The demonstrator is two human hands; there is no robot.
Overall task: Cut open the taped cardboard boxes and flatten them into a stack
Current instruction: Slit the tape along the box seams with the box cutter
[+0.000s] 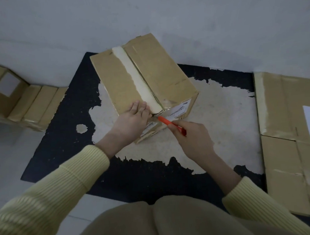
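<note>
**A:** What is going on nearest us?

**B:** The right hand is gripping the cutter, fingers curled tight round its orange handle. The tip is sitting at the near end of the tape, just where the box turns from its top to its near face.

**A:** And the left hand?

**B:** It is lying flat on the box top with its fingers straight, just left of the tape, and it seems to be steadying the box.

**A:** Where is the box sitting?

**B:** It is in the middle of the worn mat. Flat cardboard is lying to the right, and other boxes are waiting far left.

**A:** So which step is this?

**B:** I would say the cut is starting. Next, the blade is going to need a shallow run along the seam, away from the pressing fingers.
</note>
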